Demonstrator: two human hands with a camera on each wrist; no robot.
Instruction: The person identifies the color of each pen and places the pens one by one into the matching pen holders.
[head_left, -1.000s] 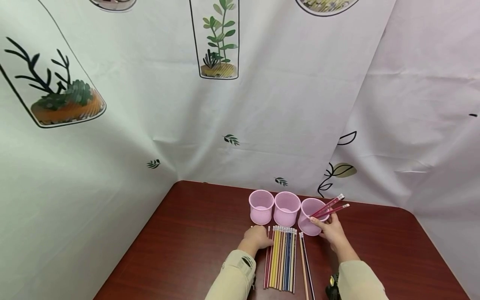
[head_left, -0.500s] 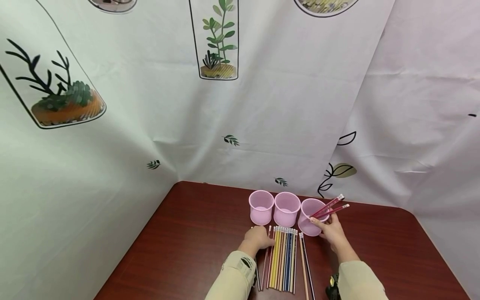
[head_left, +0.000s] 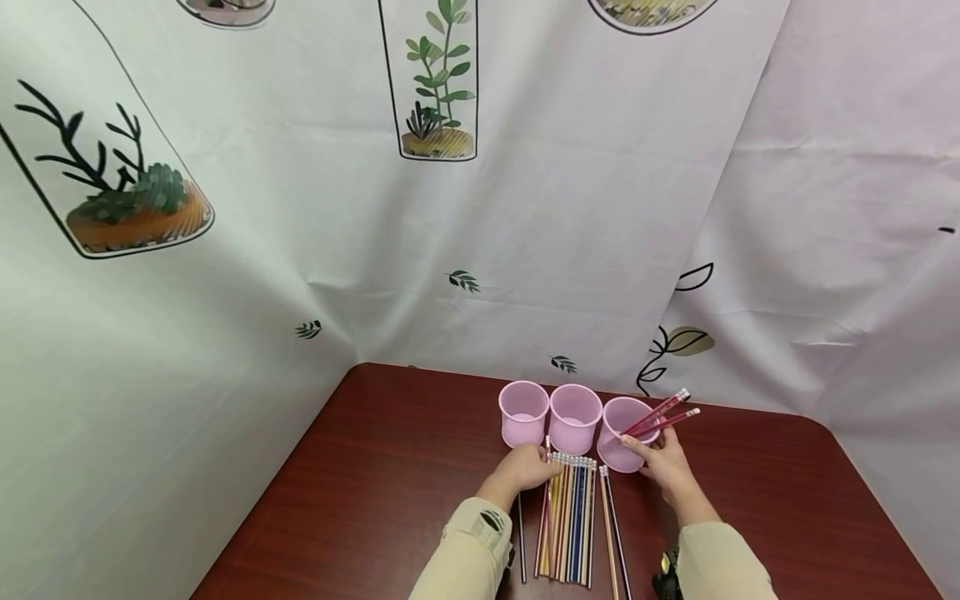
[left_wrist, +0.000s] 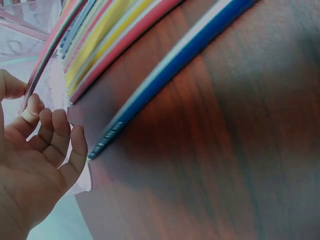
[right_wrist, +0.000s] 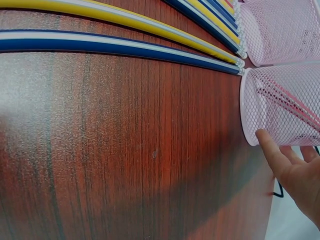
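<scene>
My left hand (head_left: 522, 468) pinches a red pencil (left_wrist: 51, 47) between thumb and index finger, over the left side of a row of pencils (head_left: 577, 525). The pencil's eraser end points toward the cups; the other fingers are loosely curled. My right hand (head_left: 670, 468) holds the rightmost pink mesh cup (head_left: 617, 452) at its right side, fingers against its wall. Red pencils (head_left: 660, 414) lean inside that cup, erasers up. Left of it stand the middle pink cup (head_left: 573, 433) and the left pink cup (head_left: 522, 429), with no pencils visible inside.
A dark blue pencil (left_wrist: 165, 75) lies apart at the row's left. To the right lie a yellow pencil (right_wrist: 165, 32) and another blue pencil (right_wrist: 125, 52). The brown wooden table (head_left: 360, 500) meets a white printed cloth (head_left: 480, 333) behind the cups.
My left hand has picked up a red pencil from the row's left side and shifted slightly right and toward the cups with it. The right hand stays at the cup.
</scene>
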